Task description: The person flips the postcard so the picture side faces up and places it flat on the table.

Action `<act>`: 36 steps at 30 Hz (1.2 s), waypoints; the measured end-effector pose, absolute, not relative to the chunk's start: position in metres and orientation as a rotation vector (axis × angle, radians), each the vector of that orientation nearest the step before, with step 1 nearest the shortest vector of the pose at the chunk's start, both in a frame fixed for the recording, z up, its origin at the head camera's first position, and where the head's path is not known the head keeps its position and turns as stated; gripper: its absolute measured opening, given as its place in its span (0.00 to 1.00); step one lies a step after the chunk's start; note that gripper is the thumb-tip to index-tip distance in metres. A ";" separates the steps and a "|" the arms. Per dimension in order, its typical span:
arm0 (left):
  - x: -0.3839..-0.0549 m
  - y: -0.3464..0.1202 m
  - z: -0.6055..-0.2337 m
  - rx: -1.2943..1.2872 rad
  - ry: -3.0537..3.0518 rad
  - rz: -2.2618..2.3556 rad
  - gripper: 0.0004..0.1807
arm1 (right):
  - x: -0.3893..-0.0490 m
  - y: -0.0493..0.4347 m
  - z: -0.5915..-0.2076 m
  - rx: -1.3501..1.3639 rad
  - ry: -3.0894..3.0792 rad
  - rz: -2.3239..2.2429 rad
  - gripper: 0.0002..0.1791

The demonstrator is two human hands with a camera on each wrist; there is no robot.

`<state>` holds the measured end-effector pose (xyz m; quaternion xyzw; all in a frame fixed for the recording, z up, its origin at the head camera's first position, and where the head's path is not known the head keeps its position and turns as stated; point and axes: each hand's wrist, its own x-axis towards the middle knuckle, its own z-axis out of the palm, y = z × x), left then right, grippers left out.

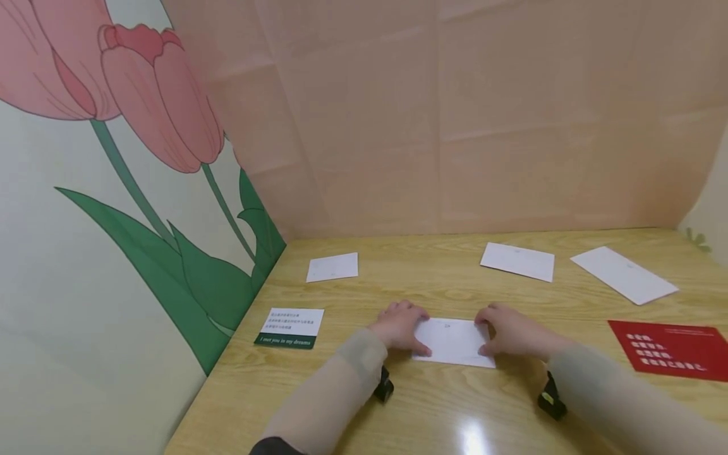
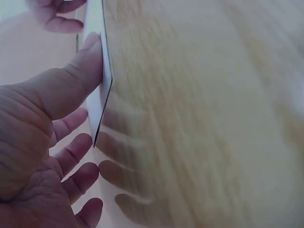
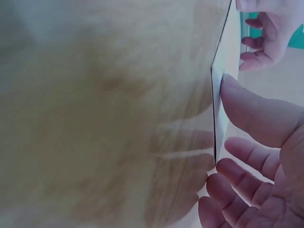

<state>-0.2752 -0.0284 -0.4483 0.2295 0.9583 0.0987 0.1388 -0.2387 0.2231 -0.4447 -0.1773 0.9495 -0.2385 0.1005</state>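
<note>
A white card (image 1: 452,341) with a small faint mark near its far edge lies flat at the front middle of the wooden table. My left hand (image 1: 400,327) holds its left side, and my right hand (image 1: 514,332) holds its right side. In the left wrist view the thumb (image 2: 78,80) rests on the card's face while the fingers sit along its edge. The right wrist view has the same grip mirrored, with the thumb (image 3: 256,111) on the card (image 3: 219,95) and fingertips at its edge.
Left of the hands lies a white-and-green printed card (image 1: 290,327); a red printed card (image 1: 671,349) is at the right. Farther back are three white cards: one at left (image 1: 332,267), one right of centre (image 1: 517,261), another (image 1: 624,274) beyond it. A pink cloth (image 1: 455,126) hangs behind the table.
</note>
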 end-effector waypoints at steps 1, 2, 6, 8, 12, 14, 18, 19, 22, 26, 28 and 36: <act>-0.276 -0.028 -0.449 0.657 2.764 0.294 0.41 | -0.240 0.222 -0.445 -0.512 2.802 -0.703 0.30; -0.277 -0.029 -0.449 0.651 2.758 0.301 0.41 | -0.242 0.222 -0.446 -0.498 2.798 -0.702 0.31; -0.278 -0.030 -0.448 0.640 2.739 0.355 0.36 | -0.249 0.221 -0.448 -0.460 2.778 -0.719 0.30; -0.279 -0.032 -0.447 0.635 2.737 0.386 0.32 | -0.252 0.221 -0.448 -0.426 2.764 -0.735 0.29; -0.282 -0.034 -0.447 0.604 2.733 0.428 0.27 | -0.255 0.222 -0.448 -0.397 2.728 -0.773 0.29; -0.283 -0.035 -0.448 0.575 2.734 0.431 0.27 | -0.256 0.221 -0.447 -0.378 2.716 -0.783 0.29; -0.284 -0.035 -0.449 0.541 2.735 0.422 0.27 | -0.255 0.221 -0.446 -0.365 2.710 -0.785 0.27; -0.283 -0.034 -0.449 0.540 2.733 0.421 0.27 | -0.254 0.221 -0.446 -0.367 2.707 -0.788 0.27; -0.283 -0.034 -0.448 0.548 2.732 0.415 0.27 | -0.253 0.220 -0.445 -0.356 2.688 -0.803 0.27; -0.283 -0.034 -0.448 0.552 2.730 0.433 0.28 | -0.253 0.219 -0.445 -0.326 2.666 -0.825 0.27; -0.283 -0.034 -0.449 0.552 2.718 0.474 0.28 | -0.253 0.219 -0.446 -0.331 2.666 -0.837 0.28; -0.283 -0.035 -0.452 0.569 2.687 0.605 0.27 | -0.250 0.218 -0.443 -0.365 2.681 -0.856 0.30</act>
